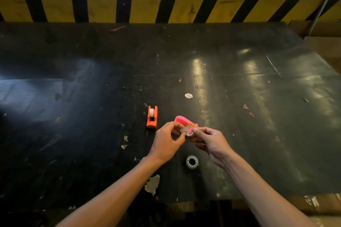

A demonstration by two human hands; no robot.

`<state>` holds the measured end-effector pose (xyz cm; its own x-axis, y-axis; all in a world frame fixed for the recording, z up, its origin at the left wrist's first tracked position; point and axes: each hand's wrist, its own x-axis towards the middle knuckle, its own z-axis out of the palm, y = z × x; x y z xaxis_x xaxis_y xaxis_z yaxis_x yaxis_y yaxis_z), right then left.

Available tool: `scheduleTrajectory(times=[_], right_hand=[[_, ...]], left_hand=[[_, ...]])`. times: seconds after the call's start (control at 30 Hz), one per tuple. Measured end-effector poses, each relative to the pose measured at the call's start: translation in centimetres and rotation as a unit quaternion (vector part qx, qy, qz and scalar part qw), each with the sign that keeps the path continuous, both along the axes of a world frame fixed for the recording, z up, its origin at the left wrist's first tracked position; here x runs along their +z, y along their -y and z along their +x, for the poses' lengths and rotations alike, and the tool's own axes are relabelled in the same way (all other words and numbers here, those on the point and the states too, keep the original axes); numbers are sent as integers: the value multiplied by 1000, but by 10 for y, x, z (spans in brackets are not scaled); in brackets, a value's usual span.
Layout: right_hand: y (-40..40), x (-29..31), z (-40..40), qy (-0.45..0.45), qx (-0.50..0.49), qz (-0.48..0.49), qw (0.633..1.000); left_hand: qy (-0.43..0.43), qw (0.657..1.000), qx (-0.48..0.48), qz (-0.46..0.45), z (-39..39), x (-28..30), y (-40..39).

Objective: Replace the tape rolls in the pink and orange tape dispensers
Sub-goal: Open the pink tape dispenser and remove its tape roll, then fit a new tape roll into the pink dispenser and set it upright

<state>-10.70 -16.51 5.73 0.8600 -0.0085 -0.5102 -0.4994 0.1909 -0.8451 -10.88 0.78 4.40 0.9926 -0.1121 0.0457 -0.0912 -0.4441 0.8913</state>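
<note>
The orange tape dispenser (152, 116) stands on the dark table with a white roll seated in it. The pink tape dispenser (184, 120) lies just beyond my hands, partly hidden by them. Between my fingertips is a small clear tape roll (187, 130). My left hand (167, 143) pinches its left edge and my right hand (210, 143) pinches its right side. Another clear tape roll (192, 161) lies flat on the table below my right hand, apart from both hands.
The black table top (92, 88) is scuffed, with scraps of paper and tape stuck to it. A yellow and black striped wall (166, 0) closes off the far edge. Cardboard boxes (324, 42) stand at the right.
</note>
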Motion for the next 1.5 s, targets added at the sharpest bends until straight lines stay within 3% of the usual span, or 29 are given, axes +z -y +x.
scheduleTrajectory(times=[0.07, 0.1, 0.17, 0.23, 0.4, 0.53, 0.67, 0.73, 0.83, 0.97, 1.03, 1.17, 1.3, 1.5], right_hand=[[7, -11, -2, 18, -2, -88, 996], [13, -21, -2, 38, 16, -203, 978], [26, -41, -6, 70, 71, -427, 899], [38, -59, -13, 77, 122, -517, 843], [53, -85, -32, 90, 176, -573, 796], [52, -83, -36, 95, 171, -565, 801], [40, -76, -46, 200, 107, -543, 809], [31, -74, -49, 211, 178, -506, 817], [19, -74, -49, 132, 313, -495, 800], [11, -77, -46, 115, 336, -530, 770], [8, -74, -44, 112, 324, -514, 786], [2, -61, -40, 85, 231, -392, 886], [-6, -42, -42, 72, 145, -222, 962], [-16, -26, -39, 95, 97, -91, 987]], left_hand=[[-18, 1000, 16, -20, -4, -2, -3], [-27, 999, 23, -24, -6, -3, -4], [-49, 998, 34, -27, -9, -8, -8], [-67, 996, 44, -24, -11, -13, -12], [-91, 994, 54, -28, -16, -18, -18], [-106, 992, 54, -33, -19, -18, -22], [-123, 991, 53, -28, -20, -20, -28], [-129, 990, 56, -24, -21, -20, -31], [-138, 988, 57, -26, -22, -19, -32], [-145, 988, 55, -28, -24, -18, -34], [-149, 987, 54, -30, -25, -17, -33], [-153, 986, 54, -32, -28, -16, -33], [-158, 986, 45, -41, -30, -13, -29], [-159, 984, 29, -68, -30, -10, -21]])
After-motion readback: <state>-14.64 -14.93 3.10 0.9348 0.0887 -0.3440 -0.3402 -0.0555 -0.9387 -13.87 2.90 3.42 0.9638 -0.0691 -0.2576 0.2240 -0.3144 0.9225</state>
